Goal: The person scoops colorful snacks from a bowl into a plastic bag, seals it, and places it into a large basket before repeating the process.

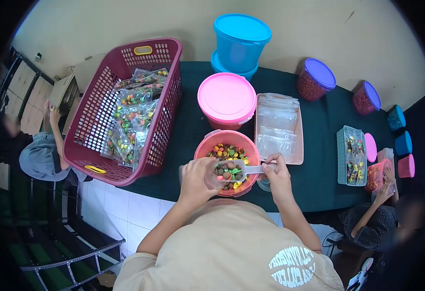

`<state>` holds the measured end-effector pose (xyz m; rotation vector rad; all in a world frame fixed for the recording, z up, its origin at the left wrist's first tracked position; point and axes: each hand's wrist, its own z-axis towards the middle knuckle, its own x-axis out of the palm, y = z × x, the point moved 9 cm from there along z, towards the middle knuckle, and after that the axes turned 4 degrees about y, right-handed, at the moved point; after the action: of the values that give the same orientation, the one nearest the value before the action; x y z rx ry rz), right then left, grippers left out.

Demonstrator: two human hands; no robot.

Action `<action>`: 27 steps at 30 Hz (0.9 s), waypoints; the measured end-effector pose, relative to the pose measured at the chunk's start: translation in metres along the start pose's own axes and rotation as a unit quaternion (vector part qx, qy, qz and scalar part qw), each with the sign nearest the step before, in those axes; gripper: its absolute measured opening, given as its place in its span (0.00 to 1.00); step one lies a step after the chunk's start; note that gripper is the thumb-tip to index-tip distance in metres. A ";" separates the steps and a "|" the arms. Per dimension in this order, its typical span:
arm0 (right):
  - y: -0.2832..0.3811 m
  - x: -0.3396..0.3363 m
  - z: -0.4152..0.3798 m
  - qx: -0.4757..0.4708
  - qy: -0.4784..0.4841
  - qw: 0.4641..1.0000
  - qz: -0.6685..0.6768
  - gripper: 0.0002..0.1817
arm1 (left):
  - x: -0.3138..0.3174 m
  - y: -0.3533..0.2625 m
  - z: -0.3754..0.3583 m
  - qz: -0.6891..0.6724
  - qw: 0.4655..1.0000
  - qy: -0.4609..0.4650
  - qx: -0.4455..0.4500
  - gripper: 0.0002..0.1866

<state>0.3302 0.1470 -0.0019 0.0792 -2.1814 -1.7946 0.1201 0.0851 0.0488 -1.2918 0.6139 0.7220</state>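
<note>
Over a pink bowl [207, 147] of colourful round pieces, my right hand [277, 175] grips the handle of a clear scoop [232, 171] filled with brown, green and pink pieces. My left hand [196, 180] is closed around a clear container or bag, hard to make out, whose opening lies against the scoop's left side. Right of the bowl, a pale pink tray [297, 155] holds stacked clear bags [277, 116]. A pink-lidded tub [227, 98] stands just behind the bowl.
A maroon basket [170, 109] of filled bags stands left. Blue tubs [241, 43] and purple-lidded jars [316, 77] line the wall. A teal basket [340, 155] is at right. One person [42, 155] is far left; another person's hands [384, 189] are far right.
</note>
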 end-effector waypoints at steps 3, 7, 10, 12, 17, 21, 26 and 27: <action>0.016 0.003 -0.001 -0.023 0.020 0.995 -0.091 0.08 | 0.000 -0.007 -0.001 0.013 1.000 0.012 0.003 0.38; 0.028 0.003 -0.002 -0.010 0.052 0.997 -0.057 0.08 | 0.000 -0.010 -0.006 -0.032 0.999 -0.022 -0.003 0.36; 0.035 -0.001 -0.005 -0.010 0.066 0.993 -0.093 0.08 | 0.003 -0.017 -0.009 -0.021 0.999 -0.024 -0.008 0.35; 0.052 0.004 -0.009 -0.046 0.055 0.988 -0.138 0.08 | 0.004 -0.027 -0.010 -0.022 0.999 -0.025 0.003 0.35; 0.127 0.028 -0.021 -0.231 0.114 0.913 -0.317 0.08 | 0.015 -0.045 -0.003 -0.208 0.969 0.122 -0.054 0.35; 0.198 0.092 -0.058 -0.433 0.344 0.715 -0.428 0.15 | 0.030 -0.066 0.005 -0.457 0.831 0.317 -0.033 0.41; 0.216 0.112 -0.076 -0.483 0.402 0.656 -0.417 0.18 | 0.036 -0.098 -0.004 -0.642 0.632 0.432 0.017 0.43; 0.211 0.116 -0.075 -0.473 0.412 0.665 -0.405 0.18 | 0.040 -0.097 -0.004 -0.645 0.633 0.427 0.015 0.43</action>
<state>0.2737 0.0927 0.2373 1.4456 -0.3811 -2.3473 0.2205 0.0747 0.0787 -1.5969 0.2442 -1.1776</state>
